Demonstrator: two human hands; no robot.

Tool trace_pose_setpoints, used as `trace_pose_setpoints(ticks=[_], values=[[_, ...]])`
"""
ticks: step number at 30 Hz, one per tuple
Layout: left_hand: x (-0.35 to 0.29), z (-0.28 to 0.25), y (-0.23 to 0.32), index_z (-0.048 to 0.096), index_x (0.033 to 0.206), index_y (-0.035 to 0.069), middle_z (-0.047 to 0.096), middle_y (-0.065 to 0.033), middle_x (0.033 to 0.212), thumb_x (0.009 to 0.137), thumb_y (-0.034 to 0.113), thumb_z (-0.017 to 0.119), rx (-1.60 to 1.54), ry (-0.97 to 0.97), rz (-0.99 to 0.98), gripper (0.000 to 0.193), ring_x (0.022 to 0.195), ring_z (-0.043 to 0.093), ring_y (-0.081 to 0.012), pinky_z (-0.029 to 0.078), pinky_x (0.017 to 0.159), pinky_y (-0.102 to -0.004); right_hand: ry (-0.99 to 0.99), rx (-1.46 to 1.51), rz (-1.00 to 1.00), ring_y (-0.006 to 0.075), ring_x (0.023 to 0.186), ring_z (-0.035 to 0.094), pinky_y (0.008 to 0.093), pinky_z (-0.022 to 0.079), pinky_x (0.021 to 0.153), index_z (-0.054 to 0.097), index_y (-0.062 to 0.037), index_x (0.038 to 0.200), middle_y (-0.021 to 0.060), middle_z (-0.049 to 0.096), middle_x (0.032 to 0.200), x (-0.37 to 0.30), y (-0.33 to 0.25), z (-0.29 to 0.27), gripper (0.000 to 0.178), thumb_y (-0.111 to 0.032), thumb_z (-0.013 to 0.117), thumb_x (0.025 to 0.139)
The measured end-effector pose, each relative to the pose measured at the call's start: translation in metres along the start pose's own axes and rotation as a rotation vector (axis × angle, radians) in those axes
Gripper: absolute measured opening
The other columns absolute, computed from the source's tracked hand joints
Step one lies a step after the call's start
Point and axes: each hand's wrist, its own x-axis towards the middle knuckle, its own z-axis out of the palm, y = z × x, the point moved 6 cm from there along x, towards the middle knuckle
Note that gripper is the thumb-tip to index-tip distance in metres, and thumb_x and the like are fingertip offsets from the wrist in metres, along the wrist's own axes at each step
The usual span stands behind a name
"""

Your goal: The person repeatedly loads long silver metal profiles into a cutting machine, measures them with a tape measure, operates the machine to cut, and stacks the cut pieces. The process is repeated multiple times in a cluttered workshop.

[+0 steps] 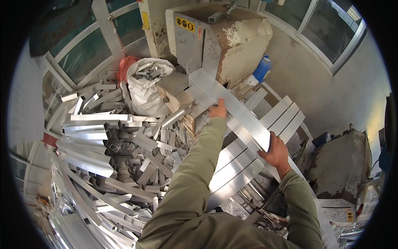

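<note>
A wide silver aluminium profile [236, 108] lies aslant, its far end against the front of a worn metal machine [224, 45]. My right hand [277, 152] is closed around its near end, thumb on the near side and fingers over the far edge. My left hand [218, 110] grips the profile's near edge closer to the machine; one finger reaches up onto it and the others are partly hidden and slightly blurred. Below the profile, several flat aluminium bars [232, 155] run crosswise with dark gaps between them. A metal cylinder [176, 117] juts out left of my left hand.
Cut aluminium offcuts [141, 145] are heaped on the left, with longer profiles [87, 159] on top. A white sack [147, 93] of scraps stands behind them. A second worn machine housing [342, 162] is at the right. A blue container [262, 68] sits by the wall.
</note>
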Motion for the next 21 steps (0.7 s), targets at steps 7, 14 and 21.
trace_pose_setpoints(ticks=[7, 14, 21], values=[[-0.037, -0.075, 0.263, 0.048, 0.158, -0.005, 0.055, -0.0323, 0.153, 0.101, 0.030, 0.077, -0.052, 0.572, 1.201, 0.072, 0.146, 0.049, -0.0506, 0.037, 0.123, -0.0581, -0.009, 0.022, 0.023, 0.0455, 0.110, 0.070, 0.0551, 0.057, 0.094, 0.051, -0.0007, 0.156, 0.0248, 0.070, 0.122, 0.002, 0.005, -0.002, 0.104, -0.047, 0.092, 0.072], [0.025, -0.075, 0.413, 0.058, 0.151, 0.008, 0.070, -0.0223, 0.143, 0.085, 0.048, 0.088, 0.478, 0.657, 0.943, 0.082, 0.144, 0.057, -0.0434, 0.038, 0.118, -0.0673, 0.039, 0.028, -0.022, 0.0433, 0.108, 0.069, 0.0542, 0.057, 0.092, 0.052, -0.0019, 0.155, 0.0219, 0.070, 0.120, 0.011, 0.007, -0.005, 0.103, -0.046, 0.091, 0.071], [-0.001, -0.154, 0.354, 0.063, 0.146, -0.003, 0.077, -0.0192, 0.126, 0.086, 0.025, 0.088, -0.273, 0.526, 1.396, 0.071, 0.113, 0.075, -0.0320, 0.059, 0.098, -0.0424, 0.030, 0.028, -0.004, 0.0425, 0.109, 0.068, 0.0535, 0.057, 0.092, 0.052, -0.0032, 0.155, 0.0206, 0.069, 0.118, 0.010, 0.010, 0.005, 0.101, -0.044, 0.092, 0.072]])
